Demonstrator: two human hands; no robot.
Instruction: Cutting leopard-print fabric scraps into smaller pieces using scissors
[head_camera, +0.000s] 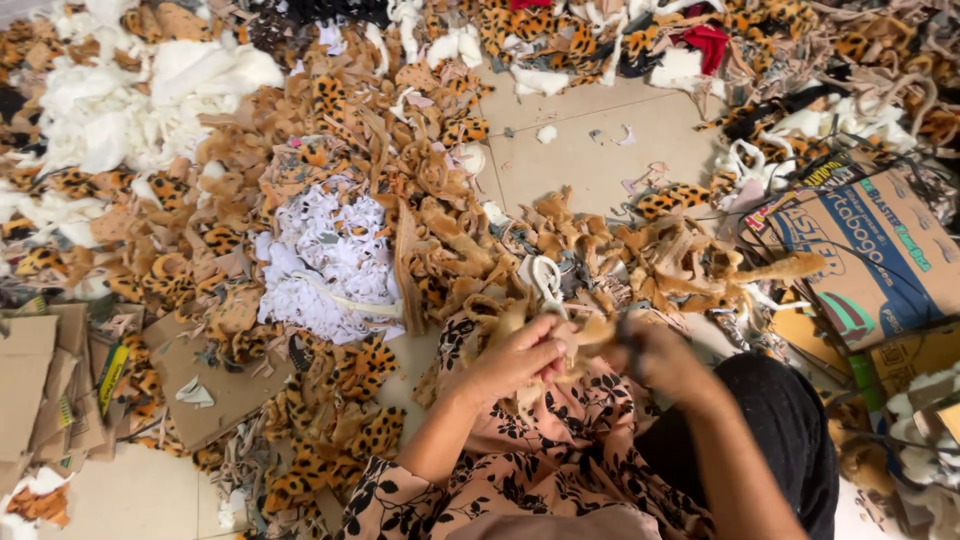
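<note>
Both hands (590, 355) gripping tan plush piece (585, 335), perhaps

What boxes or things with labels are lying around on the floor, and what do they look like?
Printed cardboard box: right side, flattened, brown with blue and green print.
Plain cardboard pieces: left edge, flat, brown, stacked.
Cardboard sheet: lower left, brown, among leopard-print scraps.
Yellow label strip: beside the left cardboard, narrow, yellow and dark.
No screens or signs.
</note>
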